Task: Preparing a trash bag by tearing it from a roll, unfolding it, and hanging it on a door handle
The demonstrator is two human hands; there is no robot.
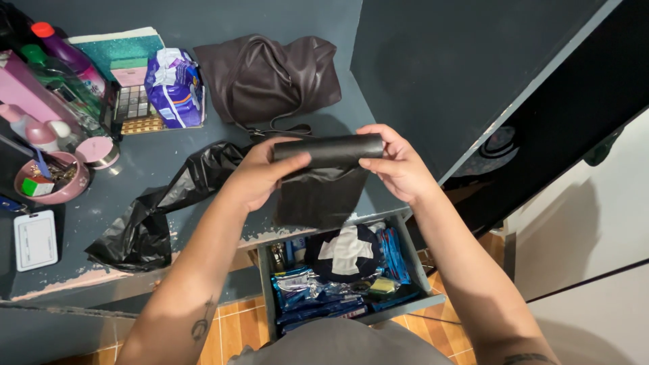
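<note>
- Both hands hold a roll of black bags (329,149) over the open drawer (351,270). The left hand (260,172) grips one end, the right hand (397,162) the other.
- To do it well, I think, pull the hanging sheet slowly and keep the roll level.
- A loose black bag (159,209) lies on the dark blue desk (135,169), near a brown bag (270,78) and bottles (57,64).

Black bag roll (329,150) between both hands (324,169)

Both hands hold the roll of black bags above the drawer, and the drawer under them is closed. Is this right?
Not quite. In the head view the drawer is open, with packets visible inside. The rest is right: the left hand and right hand hold the roll of black bags above it.
</note>
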